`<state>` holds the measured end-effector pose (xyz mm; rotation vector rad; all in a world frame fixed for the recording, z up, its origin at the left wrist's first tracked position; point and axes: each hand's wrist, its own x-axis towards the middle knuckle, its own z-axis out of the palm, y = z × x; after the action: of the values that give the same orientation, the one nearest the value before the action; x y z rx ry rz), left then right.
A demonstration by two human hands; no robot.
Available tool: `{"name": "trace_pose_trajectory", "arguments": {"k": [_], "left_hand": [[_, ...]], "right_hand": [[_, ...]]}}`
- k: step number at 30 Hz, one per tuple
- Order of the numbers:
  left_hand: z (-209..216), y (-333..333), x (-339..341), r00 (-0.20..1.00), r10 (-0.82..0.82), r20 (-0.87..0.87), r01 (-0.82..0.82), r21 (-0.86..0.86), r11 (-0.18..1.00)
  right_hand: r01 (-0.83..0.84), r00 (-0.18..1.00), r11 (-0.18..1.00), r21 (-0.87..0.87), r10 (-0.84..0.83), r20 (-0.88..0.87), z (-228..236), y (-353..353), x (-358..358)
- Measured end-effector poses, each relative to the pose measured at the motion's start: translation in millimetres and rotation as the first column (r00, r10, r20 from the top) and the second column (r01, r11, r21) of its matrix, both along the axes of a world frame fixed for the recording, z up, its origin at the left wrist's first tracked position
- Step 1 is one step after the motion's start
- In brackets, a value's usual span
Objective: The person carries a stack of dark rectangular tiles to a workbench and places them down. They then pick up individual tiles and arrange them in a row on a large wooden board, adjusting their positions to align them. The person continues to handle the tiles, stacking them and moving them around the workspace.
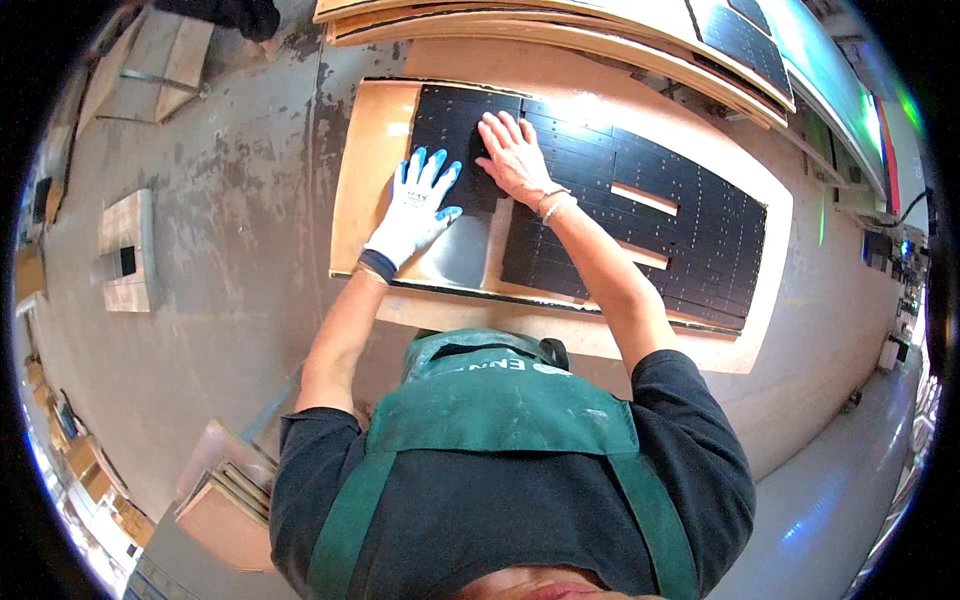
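A large board (365, 170) with a tan wooden face lies flat before me, and black dotted panels (700, 220) cover much of it. My left hand (412, 210), in a white glove with blue fingertips, rests with fingers spread at the lower left part of a black square piece (452, 110). Bare and wearing bracelets, my right hand (515, 160) lies flat at that piece's right side, fingers open. Beside the left hand's thumb is a shiny grey patch (465, 250) between the black areas. Two narrow slots (645, 198) cut through the black panels show pale material.
Beneath the board is a larger tan sheet (768, 280). Stacked boards (560, 30), some black-faced, stand beyond it. On the grey floor (250, 200) at left sits a small wooden piece (135, 230) with a black opening. More panels (225, 510) lean at lower left. Part of a person (235, 15) shows at top left.
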<state>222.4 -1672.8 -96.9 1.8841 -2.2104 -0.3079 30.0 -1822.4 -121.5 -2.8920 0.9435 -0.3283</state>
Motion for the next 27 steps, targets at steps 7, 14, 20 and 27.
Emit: {"name": "trace_pose_trajectory", "arguments": {"k": [7, 14, 20, 27], "left_hand": [[2, 28, 20, 0.962, 0.225, -0.153, -0.23, -0.019, 0.973], [-9, 98, 55, 0.848, 0.501, -0.171, -0.512, -0.02, 0.859], [-15, 96, 71, 0.776, 0.607, -0.171, -0.617, -0.008, 0.787], [-23, 63, 27, 0.89, 0.426, -0.165, -0.44, -0.06, 0.896]], "right_hand": [[-0.017, 1.0, 0.974, 0.227, 0.014, 0.014, 11, 57, 1], [0.08, 0.997, 0.981, 0.176, -0.075, -0.038, 1, 86, 24], [0.054, 0.992, 0.994, 0.093, -0.043, -0.119, -15, 99, 17], [0.044, 0.99, 0.986, 0.161, -0.021, -0.142, 9, 101, 19]]}}
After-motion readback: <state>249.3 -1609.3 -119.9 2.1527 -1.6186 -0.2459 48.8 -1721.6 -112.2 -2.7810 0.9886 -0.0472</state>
